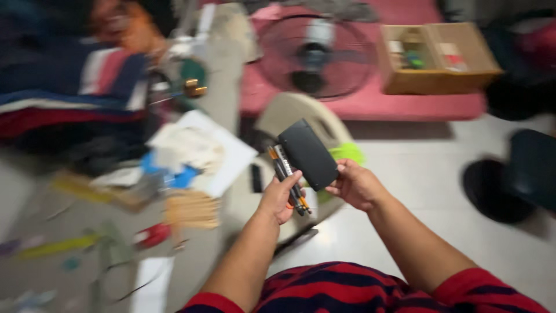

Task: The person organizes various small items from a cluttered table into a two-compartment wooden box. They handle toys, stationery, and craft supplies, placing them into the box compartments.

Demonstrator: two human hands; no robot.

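The person stands over a cluttered table, both hands raised above the floor: the left hand is closed around a bundle of orange-and-black pens, count unclear through blur, and the right hand pinches the lower corner of one flat black case. Judged step: pens and case held together in mid-air; a steadier hold seems needed. Also noted: one fan, one cardboard box.
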